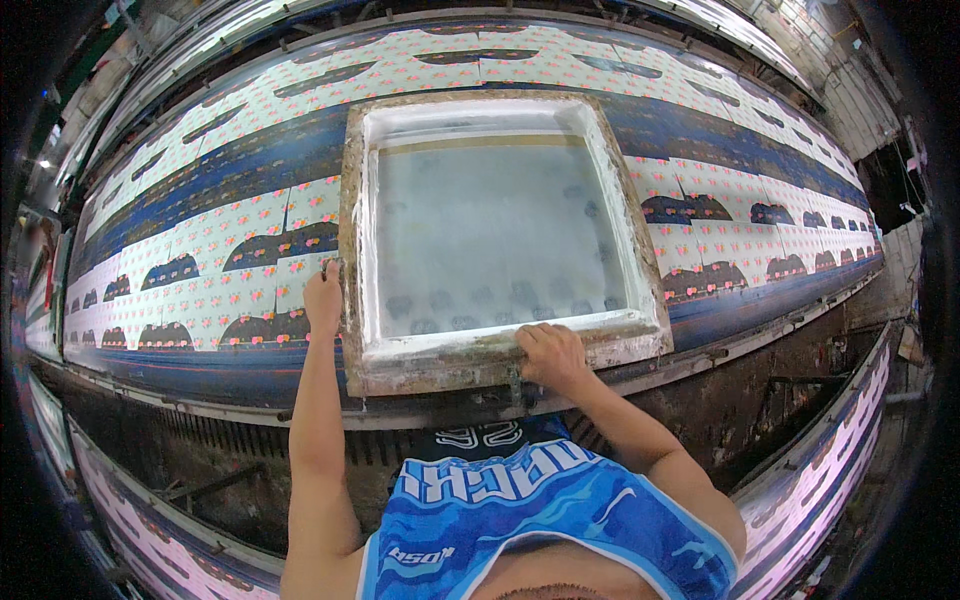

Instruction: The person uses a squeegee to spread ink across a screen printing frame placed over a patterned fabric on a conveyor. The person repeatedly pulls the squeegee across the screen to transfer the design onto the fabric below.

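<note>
A large square screen [490,230] with a pale grey mesh lies across the long printing table, its worn wooden frame [640,290] streaked with white. My left hand [322,295] has its fingers closed at the left edge of the frame, partly hidden there. My right hand [553,353] is curled over the near bar of the frame, right of its middle. Around the screen, white fabric strips [265,210] with small pink floral prints and black cut-out shapes run along the table's dark blue surface.
The near rail [760,330] of the table runs just in front of me. Other long tables with printed strips stand at the lower left [130,510] and lower right [820,460], past a dark gap. More racks [170,45] and rails run beyond the table's far side.
</note>
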Demonstrator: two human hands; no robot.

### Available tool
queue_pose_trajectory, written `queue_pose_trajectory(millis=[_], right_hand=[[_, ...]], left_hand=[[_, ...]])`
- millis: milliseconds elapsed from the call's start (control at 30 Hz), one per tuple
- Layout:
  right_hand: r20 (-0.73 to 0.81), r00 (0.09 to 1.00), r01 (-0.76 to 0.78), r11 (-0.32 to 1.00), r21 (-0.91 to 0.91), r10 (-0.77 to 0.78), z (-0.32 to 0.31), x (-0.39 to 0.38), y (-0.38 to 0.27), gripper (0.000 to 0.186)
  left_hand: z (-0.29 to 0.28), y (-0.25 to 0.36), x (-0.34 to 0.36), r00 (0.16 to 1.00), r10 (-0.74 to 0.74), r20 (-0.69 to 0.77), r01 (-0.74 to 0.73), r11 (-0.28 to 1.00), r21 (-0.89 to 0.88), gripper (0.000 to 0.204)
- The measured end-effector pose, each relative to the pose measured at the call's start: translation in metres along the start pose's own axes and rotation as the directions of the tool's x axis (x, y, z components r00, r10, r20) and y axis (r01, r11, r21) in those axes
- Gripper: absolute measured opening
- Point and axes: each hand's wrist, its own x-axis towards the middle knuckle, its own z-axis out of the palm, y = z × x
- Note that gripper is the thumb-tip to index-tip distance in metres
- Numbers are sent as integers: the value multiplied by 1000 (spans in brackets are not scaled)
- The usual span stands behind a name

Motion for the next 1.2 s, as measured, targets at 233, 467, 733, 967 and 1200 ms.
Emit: queue_pose_trajectory(millis=[233, 467, 733, 967, 1200], right_hand=[[58, 998, -12, 1000, -6, 12, -18, -7, -12, 17], [99, 990, -110, 987, 113, 99, -26, -23, -13, 31], [-244, 720, -689, 712, -139, 650, -68, -56, 210, 44], [55, 551, -834, 548, 62, 833, -53, -70, 248, 60], [-57, 574, -816, 577, 36, 817, -48, -77, 268, 58]], left_hand=[[3, -7, 1, 1000, 3, 4, -3, 994, -108, 58], [0, -5, 4, 999, 8, 54, -4, 996, -92, 58], [4, -6, 7, 999, 17, 34, -10, 981, -195, 53], [-1, -11, 16, 987, -91, 132, 129, 940, -316, 48], [-38, 50, 7, 994, -82, 74, 107, 880, -463, 39]])
